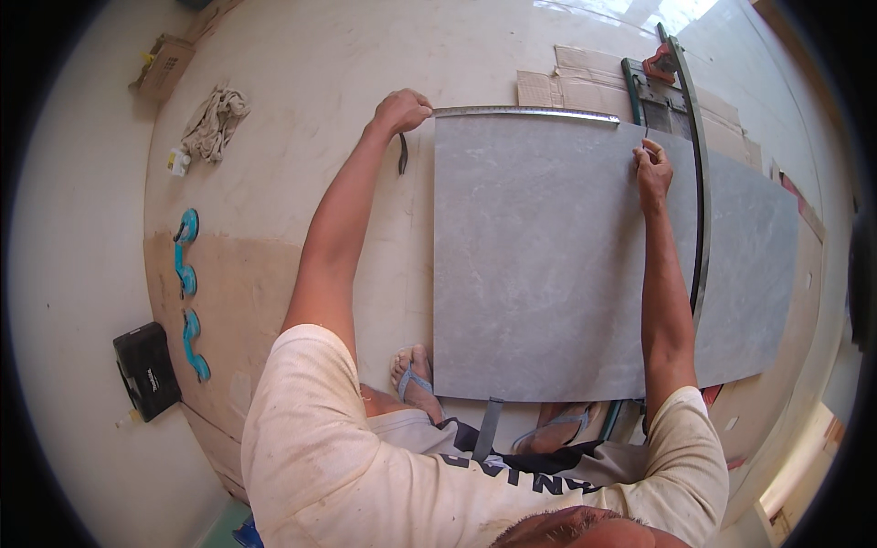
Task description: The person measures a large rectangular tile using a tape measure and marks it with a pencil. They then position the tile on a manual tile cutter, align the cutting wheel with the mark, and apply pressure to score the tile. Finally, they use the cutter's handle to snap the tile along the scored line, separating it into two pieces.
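A large grey marbled tile (pixel 530 256) lies across a tile cutter (pixel 653 100), whose dark rail (pixel 700 210) crosses it on the right. Along the tile's far edge lies a metal measuring strip (pixel 525 111). My left hand (pixel 399 113) is closed on the strip's left end at the far-left corner, with a dark strap-like piece (pixel 403 157) hanging below it. My right hand (pixel 653 173) is over the tile left of the rail, fingers pinched on a thin dark item (pixel 646 134), perhaps a pencil. My feet in sandals are by the tile's near edge.
On the floor (pixel 356 82) at left are two blue suction lifters (pixel 186 251), a crumpled cloth (pixel 210 123), a small white bottle (pixel 178 163) and a black case (pixel 146 370). A cardboard box (pixel 162 71) stands by the left wall; cardboard sheets (pixel 580 78) lie beyond the tile.
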Demonstrator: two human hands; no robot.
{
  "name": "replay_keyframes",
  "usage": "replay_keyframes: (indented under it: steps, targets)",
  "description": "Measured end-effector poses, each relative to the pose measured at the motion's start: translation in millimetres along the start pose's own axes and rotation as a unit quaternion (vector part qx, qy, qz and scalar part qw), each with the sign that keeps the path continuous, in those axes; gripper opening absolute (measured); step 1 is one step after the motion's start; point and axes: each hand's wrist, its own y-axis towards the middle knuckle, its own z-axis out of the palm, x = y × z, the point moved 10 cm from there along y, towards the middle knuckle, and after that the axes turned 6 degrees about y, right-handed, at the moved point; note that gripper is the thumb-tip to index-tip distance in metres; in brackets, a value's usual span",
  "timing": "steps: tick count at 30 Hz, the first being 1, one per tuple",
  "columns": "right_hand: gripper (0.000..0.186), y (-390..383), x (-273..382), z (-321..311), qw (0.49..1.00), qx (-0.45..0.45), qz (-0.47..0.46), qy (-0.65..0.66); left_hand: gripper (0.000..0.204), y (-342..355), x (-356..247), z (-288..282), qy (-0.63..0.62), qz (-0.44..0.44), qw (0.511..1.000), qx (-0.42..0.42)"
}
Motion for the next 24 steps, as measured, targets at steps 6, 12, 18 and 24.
replay_keyframes:
  steps: [6,12,18,24]
  targets:
    - [0.036,-0.5,0.4,-1.3,0.998,-0.024,-0.023,-0.06,0.027,5.9,-0.7,3.6,0.013,-0.009,1.0,0.023]
    - [0.039,-3.4,5.2,3.9,0.996,-0.024,-0.027,-0.08,0.026,10.0,5.5,7.9,0.021,-0.013,0.999,0.033]
    - [0.031,-5.5,16.0,3.2,0.971,-0.077,-0.113,-0.197,0.032,19.1,-10.0,6.0,0.066,0.043,0.997,0.001]
    - [0.027,-8.6,20.0,13.5,0.977,-0.064,-0.056,-0.197,0.028,6.8,0.2,3.5,0.033,-0.033,0.999,0.014]
